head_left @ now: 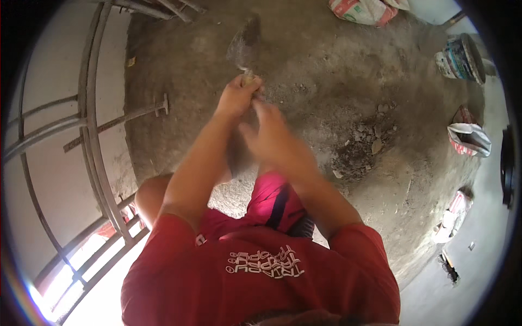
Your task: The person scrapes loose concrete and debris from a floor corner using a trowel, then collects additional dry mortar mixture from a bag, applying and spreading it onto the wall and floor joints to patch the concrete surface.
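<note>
My left hand (237, 96) is closed round the handle of a trowel (244, 49), held out in front of me. Its pointed grey blade points away from me, over the floor. Just behind and to the right of it is my right hand (269, 126), somewhat blurred. The thumb stands apart from the stretched fingers, whose tips are close to the left hand; I cannot tell whether they touch it. Nothing shows in the right hand. Right of my arms, a heap of broken rubble (365, 142) lies on the rough grey floor (304, 49).
Metal bars (89, 108) form a frame along the left wall, with a T-ended bar (163, 105) reaching over the floor. A stained bucket (460, 58) stands at the far right. Sacks lie along the right wall, one of them gaping (470, 139). Another sack (363, 11) is at the far edge.
</note>
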A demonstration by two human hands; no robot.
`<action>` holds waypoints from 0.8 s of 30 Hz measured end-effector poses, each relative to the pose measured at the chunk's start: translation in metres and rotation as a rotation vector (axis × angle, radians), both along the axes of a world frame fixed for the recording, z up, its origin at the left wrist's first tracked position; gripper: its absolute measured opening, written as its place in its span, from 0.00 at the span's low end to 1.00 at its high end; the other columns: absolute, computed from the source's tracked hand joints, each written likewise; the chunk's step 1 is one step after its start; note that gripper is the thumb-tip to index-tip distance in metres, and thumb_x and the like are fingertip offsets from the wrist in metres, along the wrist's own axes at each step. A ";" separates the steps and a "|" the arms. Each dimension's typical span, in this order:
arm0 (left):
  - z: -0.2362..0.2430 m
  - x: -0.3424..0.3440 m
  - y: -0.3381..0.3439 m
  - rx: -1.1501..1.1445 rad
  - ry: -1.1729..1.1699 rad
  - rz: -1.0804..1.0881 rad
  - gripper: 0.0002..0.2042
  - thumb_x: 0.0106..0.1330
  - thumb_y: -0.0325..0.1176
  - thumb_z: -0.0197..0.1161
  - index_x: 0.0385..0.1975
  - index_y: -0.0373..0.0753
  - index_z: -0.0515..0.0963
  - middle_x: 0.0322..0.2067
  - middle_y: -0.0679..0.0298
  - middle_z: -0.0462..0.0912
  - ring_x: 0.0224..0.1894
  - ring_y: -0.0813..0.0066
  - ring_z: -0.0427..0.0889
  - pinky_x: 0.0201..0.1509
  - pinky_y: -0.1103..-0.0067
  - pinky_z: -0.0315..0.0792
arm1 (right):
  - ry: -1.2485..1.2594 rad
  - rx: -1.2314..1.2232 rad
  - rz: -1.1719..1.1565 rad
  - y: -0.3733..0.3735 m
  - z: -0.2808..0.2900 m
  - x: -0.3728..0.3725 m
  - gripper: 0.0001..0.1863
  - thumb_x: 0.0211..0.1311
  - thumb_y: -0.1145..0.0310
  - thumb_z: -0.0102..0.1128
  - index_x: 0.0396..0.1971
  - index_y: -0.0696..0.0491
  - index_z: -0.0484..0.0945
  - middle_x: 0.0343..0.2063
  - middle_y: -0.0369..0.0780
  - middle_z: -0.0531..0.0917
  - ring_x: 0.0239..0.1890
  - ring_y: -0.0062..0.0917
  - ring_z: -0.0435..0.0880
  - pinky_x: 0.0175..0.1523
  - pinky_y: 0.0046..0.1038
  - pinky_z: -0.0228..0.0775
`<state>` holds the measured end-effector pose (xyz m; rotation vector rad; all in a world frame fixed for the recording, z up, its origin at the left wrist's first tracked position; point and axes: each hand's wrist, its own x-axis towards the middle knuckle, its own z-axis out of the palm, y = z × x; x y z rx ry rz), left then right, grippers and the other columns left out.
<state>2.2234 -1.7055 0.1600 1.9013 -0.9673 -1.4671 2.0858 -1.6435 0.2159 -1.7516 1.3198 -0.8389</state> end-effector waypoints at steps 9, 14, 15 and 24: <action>-0.151 0.053 -0.139 0.429 -0.391 -0.441 0.19 0.73 0.41 0.52 0.47 0.31 0.80 0.40 0.53 0.85 0.38 0.55 0.82 0.45 0.64 0.75 | 0.300 0.483 0.395 0.031 0.079 0.003 0.32 0.60 0.55 0.66 0.59 0.57 0.70 0.46 0.52 0.79 0.49 0.47 0.81 0.53 0.46 0.74; -0.202 0.056 -0.188 -0.010 -0.963 -1.213 0.19 0.73 0.40 0.51 0.48 0.32 0.83 0.49 0.51 0.84 0.49 0.53 0.82 0.53 0.64 0.75 | 0.240 0.562 0.187 0.028 0.114 0.032 0.33 0.61 0.56 0.65 0.63 0.54 0.69 0.46 0.49 0.80 0.49 0.45 0.81 0.52 0.45 0.74; -0.217 0.051 -0.197 -0.184 -1.024 -1.390 0.19 0.73 0.39 0.51 0.48 0.32 0.83 0.50 0.52 0.83 0.51 0.53 0.81 0.54 0.64 0.75 | 0.202 0.571 0.169 0.029 0.103 0.035 0.33 0.60 0.56 0.66 0.63 0.54 0.69 0.46 0.49 0.80 0.48 0.44 0.81 0.51 0.45 0.75; -0.246 -0.169 -0.090 -0.059 -0.622 -0.907 0.14 0.68 0.32 0.56 0.47 0.30 0.76 0.43 0.46 0.85 0.46 0.49 0.85 0.49 0.60 0.77 | 0.774 0.275 -0.004 0.070 -0.020 0.082 0.10 0.61 0.67 0.56 0.38 0.52 0.83 0.34 0.42 0.79 0.37 0.35 0.81 0.37 0.37 0.71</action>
